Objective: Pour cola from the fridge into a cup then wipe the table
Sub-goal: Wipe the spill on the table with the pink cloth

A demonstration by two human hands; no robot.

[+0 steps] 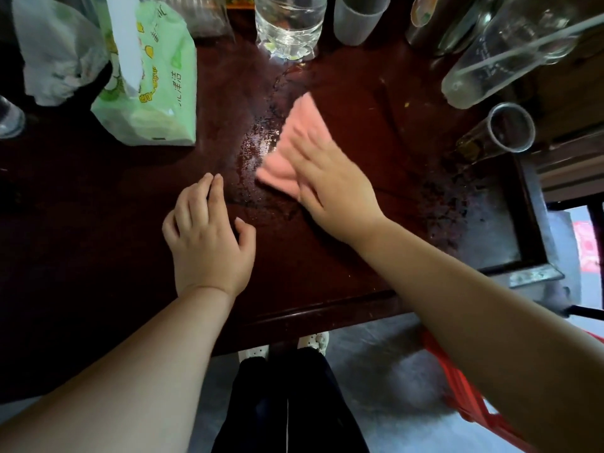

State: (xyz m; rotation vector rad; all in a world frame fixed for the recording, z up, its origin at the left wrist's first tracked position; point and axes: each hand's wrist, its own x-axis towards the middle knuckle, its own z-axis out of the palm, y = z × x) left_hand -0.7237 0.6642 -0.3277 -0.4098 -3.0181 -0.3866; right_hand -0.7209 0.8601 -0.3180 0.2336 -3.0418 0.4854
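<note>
- I'm looking down on the dark red-brown surface (98, 223), and it's filling most of my view, wet and speckled across its middle and out toward the right edge.
- The right hand (330, 178) is lying flat and spread on the pink cloth (287, 148), pressing it onto the wet patch; fingers are blurred, palm down, not curled round it.
- The left hand (209, 233) is resting open on the surface just beside the wet patch, fingers loosely bent, holding nothing.
- The green tissue pack (153, 80) is standing at the far left, a white sheet sticking up from its top, with a crumpled white bag (55, 57) next to it.
- A clear plastic bottle (289, 24) is standing at the far edge, directly beyond the cloth, a puddle shining at its base.
- A clear pitcher (510, 57) is sitting at the far right, leaning in my wide-angle view.
- A frosted cup (358, 18) is standing between bottle and pitcher.
- A glass (496, 135) with a little brownish liquid is sitting near the right edge, well apart from the cloth.
- White shoes (313, 343) are peeking out below the near edge.
</note>
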